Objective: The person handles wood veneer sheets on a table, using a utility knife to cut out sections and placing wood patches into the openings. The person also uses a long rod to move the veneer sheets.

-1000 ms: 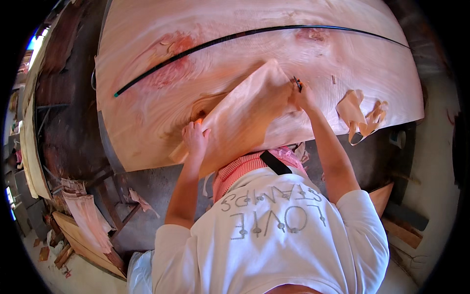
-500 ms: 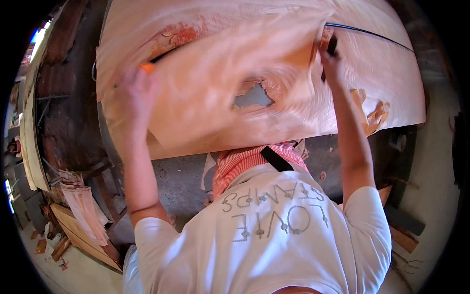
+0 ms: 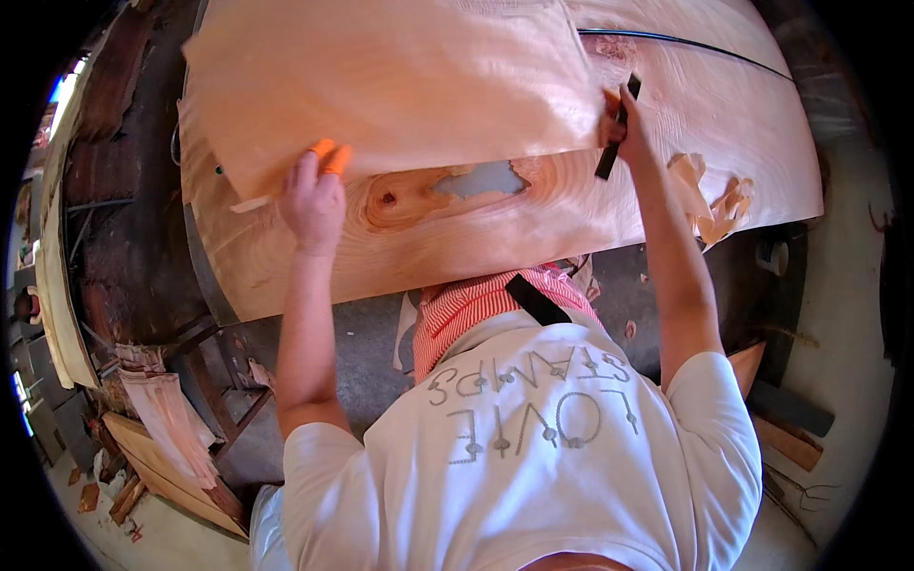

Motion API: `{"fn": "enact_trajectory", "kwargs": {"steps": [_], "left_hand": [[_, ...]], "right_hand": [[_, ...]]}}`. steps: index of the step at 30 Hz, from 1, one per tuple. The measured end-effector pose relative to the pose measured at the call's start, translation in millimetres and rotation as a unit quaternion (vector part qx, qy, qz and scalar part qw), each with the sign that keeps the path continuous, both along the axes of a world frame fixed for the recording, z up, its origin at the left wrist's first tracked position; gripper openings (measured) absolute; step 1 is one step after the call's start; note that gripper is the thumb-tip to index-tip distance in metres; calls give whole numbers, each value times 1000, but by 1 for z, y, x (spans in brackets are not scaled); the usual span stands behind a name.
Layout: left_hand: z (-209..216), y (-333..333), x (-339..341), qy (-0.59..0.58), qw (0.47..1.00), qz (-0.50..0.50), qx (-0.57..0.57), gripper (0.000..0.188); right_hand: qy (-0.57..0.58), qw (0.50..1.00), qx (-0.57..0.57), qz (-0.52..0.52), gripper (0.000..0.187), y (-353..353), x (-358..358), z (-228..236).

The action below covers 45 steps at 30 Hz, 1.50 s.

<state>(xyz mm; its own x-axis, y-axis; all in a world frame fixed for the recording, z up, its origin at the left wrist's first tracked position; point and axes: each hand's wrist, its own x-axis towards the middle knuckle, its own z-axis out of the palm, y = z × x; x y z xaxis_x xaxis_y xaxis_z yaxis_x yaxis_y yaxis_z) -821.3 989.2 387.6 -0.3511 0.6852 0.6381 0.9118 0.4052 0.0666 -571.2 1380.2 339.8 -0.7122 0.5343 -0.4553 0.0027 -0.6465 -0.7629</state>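
Note:
A thin, pale wood veneer sheet lies over a larger veneer sheet on the work surface. Orange covers sit on the fingertips of my left hand, which pinches the near edge of the upper sheet towards its left end. At that sheet's right edge, my right hand is closed around a flat, dark, straight-edged strip; whether its fingers also grip the veneer is hidden. Between my hands, the lower sheet shows a ragged hole with grey beneath and a brown knot beside it.
Torn veneer scraps curl up at the near right of the stack. A dark line crosses the far right of the veneer. At the left stand dark racks and hanging veneer pieces. Boards lie on the floor at right.
The upper veneer sheet has shifted away from me, uncovering the knot beside the hole. My left hand has come nearer and to the right; my right hand has moved slightly left and nearer.

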Motion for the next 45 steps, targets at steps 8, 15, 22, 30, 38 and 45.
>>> {"fn": "enact_trajectory", "kwargs": {"steps": [8, 15, 22, 30, 38, 45], "left_hand": [[-118, -17, 33, -105, 990, 3, -97, 8], [-140, -26, 53, -156, 979, 21, -133, 14], [-105, -10, 20, -141, 986, 30, -90, 17], [-103, -14, 31, -159, 982, 4, -107, 28], [-137, -24, 76, -199, 963, -19, -181, 42], [-150, -21, 79, -287, 951, -24, -115, 40]], "right_hand": [[-334, 912, 238, 31, 28, -74, 53, -69], [-374, 879, 291, 57, 24, -89, 66, -92], [-288, 872, 394, 48, 25, -32, 10, -86], [-321, 867, 374, 79, 26, -26, -4, -42], [-381, 793, 471, 61, 26, -40, 48, -110], [-365, 727, 581, -1, 17, -77, 40, -98]]}}
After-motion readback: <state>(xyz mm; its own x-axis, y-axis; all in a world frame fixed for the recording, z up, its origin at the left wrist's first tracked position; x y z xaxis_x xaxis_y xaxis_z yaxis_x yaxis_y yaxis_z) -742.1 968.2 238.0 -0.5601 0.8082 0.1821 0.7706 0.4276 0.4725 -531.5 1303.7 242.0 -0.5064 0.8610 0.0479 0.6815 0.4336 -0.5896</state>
